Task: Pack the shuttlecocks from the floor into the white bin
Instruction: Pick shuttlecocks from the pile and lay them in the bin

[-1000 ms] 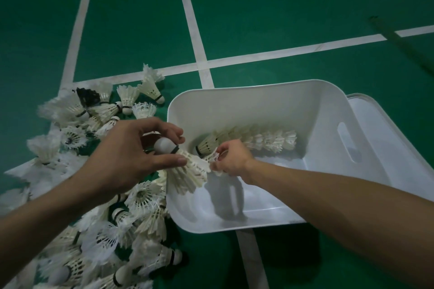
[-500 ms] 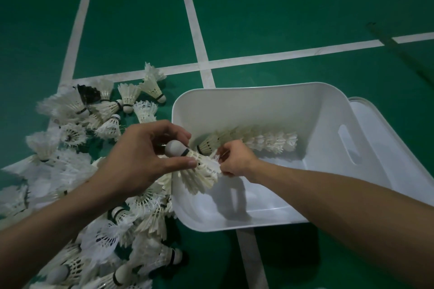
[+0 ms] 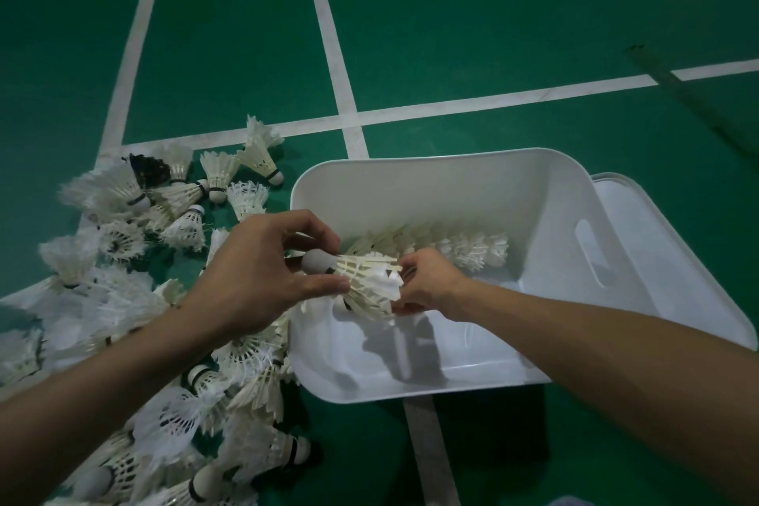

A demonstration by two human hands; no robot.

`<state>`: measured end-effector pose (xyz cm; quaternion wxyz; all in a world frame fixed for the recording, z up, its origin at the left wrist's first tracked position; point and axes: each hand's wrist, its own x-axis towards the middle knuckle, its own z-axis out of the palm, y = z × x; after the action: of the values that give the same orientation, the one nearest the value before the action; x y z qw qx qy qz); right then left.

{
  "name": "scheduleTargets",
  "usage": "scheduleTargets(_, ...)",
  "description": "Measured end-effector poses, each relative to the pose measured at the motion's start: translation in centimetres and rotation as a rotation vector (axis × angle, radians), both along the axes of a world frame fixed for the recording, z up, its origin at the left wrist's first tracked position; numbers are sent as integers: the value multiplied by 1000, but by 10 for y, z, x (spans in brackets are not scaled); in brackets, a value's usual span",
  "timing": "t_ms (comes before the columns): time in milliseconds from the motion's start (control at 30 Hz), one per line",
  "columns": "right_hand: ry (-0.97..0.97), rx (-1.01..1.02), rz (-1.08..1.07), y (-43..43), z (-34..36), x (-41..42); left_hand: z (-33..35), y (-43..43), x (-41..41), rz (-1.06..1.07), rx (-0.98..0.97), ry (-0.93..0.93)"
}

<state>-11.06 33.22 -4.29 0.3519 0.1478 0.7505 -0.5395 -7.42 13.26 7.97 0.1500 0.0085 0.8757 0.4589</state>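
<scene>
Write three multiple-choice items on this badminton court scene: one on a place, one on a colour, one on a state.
1. Where does the loose shuttlecock pile lie?
A. left of the white bin
B. inside the bin
C. on the bin lid

2. What colour is the court floor?
A. blue
B. green
C. brown

3. What is the left hand doing?
A. resting flat on the floor
B. hanging empty
C. gripping a shuttlecock at the bin's edge

Answers: 1 A, the heap sits beside the bin's left wall; 2 B, green with white lines; 3 C, its fingers pinch the shuttlecock, which the right hand meets.
</scene>
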Motion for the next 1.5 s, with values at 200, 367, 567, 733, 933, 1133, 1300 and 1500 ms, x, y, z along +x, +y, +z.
scheduleTargets(200,78,-254,-296,22,26,0,-10,13,-11,-36,-177,90)
scheduleTargets(367,92,-517,-322,34,54,15,-16,25,-20,-60,-236,156)
scheduleTargets(567,214,-367,-242,27,65,15,-20,32,-21,-154,-258,223)
scheduleTargets(733,272,67,-171,52,47,2,-22,4,-18,-227,-395,376)
scheduleTargets(933,248,220,-38,45,20,1,-36,-14,-13,-301,-416,474)
scheduleTargets(1133,182,156,-55,25,4,1,-46,-21,-12,-326,-411,549)
scheduleTargets(1300,94,89,-14,11,-9,0,-52,-31,-13,-333,-395,546)
scheduleTargets(1500,51,84,-60,2,-10,-5,-52,-41,-14,-404,-407,573)
